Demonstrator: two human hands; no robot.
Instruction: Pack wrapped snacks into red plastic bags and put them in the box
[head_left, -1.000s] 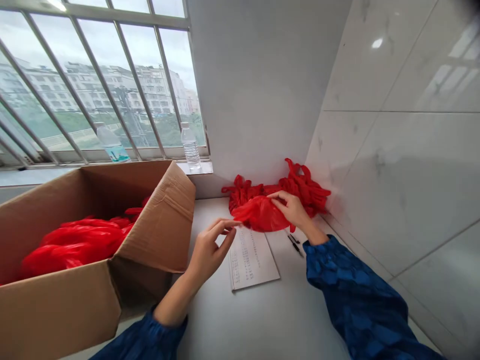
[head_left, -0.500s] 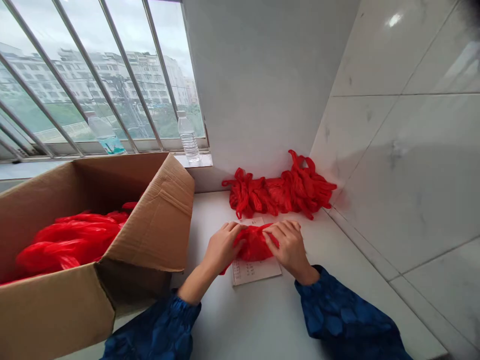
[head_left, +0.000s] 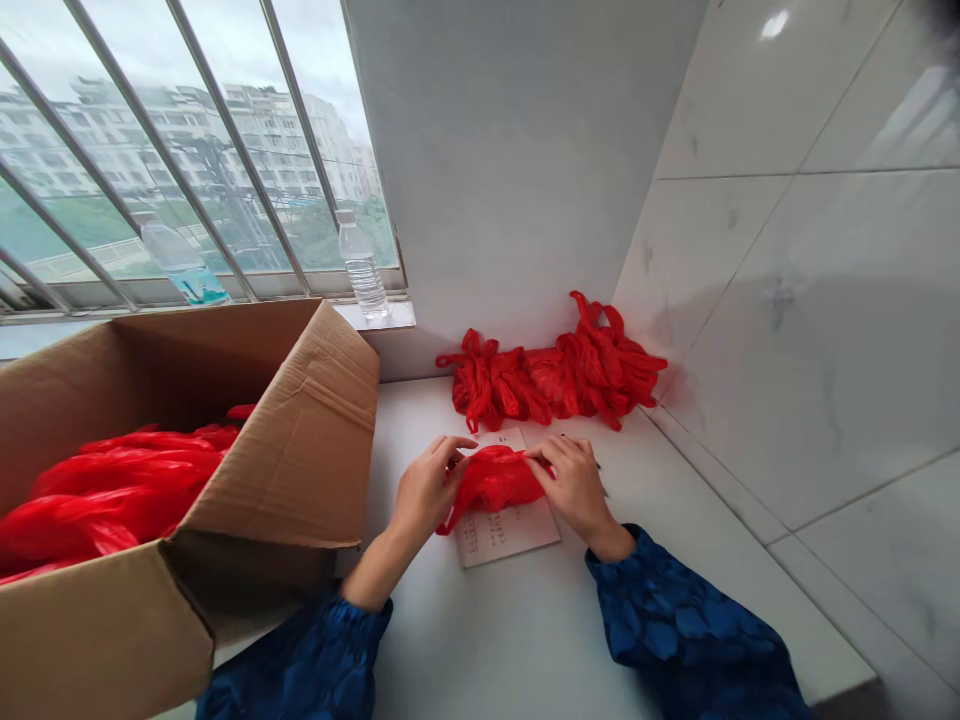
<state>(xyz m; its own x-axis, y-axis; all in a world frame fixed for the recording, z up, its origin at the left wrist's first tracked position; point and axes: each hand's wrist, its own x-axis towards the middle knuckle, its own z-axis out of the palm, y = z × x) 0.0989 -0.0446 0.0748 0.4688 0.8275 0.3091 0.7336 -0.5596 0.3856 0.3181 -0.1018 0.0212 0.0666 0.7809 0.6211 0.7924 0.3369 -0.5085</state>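
Observation:
A crumpled red plastic bag (head_left: 499,480) lies over a sheet of paper with handwriting (head_left: 510,535) on the white tabletop. At the bag's upper right edge, my right hand (head_left: 571,487) pinches the thin plastic between thumb and fingers. My left hand (head_left: 429,490) is at the bag's left side, its index finger stretched out and its thumb a little apart from it. Part of the bag's left edge is hidden behind the left fingers. Behind the paper, a row of bunched red plastic bags (head_left: 551,380) rests against the wall.
To the left stands an open cardboard box (head_left: 285,430) holding more red plastic bags (head_left: 120,490). Two clear bottles, one plain (head_left: 364,270) and one with a blue label (head_left: 199,285), stand on the sill by the barred window. A tiled wall (head_left: 825,350) borders the table's right side.
My left fingers have loosened and drawn slightly left from the bag. My right hand keeps its pinch, and the bag looks more spread out. The whole view has shifted slightly.

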